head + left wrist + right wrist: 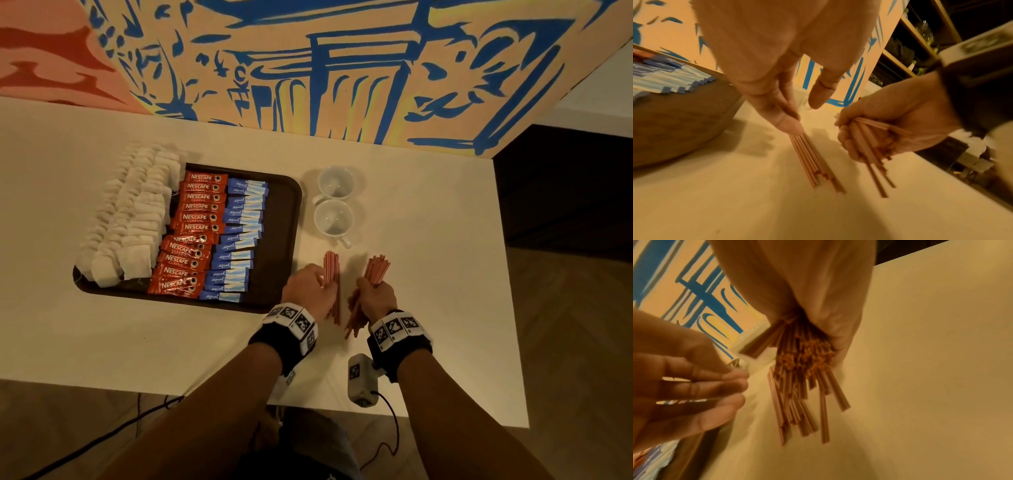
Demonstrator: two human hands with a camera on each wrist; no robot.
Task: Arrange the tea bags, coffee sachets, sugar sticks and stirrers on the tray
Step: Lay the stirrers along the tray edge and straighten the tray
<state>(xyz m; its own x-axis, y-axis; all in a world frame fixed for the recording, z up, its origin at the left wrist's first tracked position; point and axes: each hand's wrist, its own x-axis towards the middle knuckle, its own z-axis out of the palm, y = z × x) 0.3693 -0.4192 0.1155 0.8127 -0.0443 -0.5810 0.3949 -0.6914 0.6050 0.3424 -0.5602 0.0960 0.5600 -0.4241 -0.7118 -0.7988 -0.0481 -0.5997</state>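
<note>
Clearly, "NESCAFE CLASSIC" sachets point(191, 236) and "equal" sticks point(236, 240) fill the tray point(284, 212); right fingers point(846, 142) clamp stirrers point(375, 270), left fingers point(785, 120) straight.

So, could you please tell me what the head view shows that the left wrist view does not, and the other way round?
Only the head view shows the tea bags, the red coffee sachets and the two white cups beside the tray. Only the left wrist view shows the left hand with straight fingers resting on the flat bundle of stirrers on the table, plus dark shelving at the back. Both show the right hand gripping the other stirrers, the blue sugar sticks and the painted wall.
</note>
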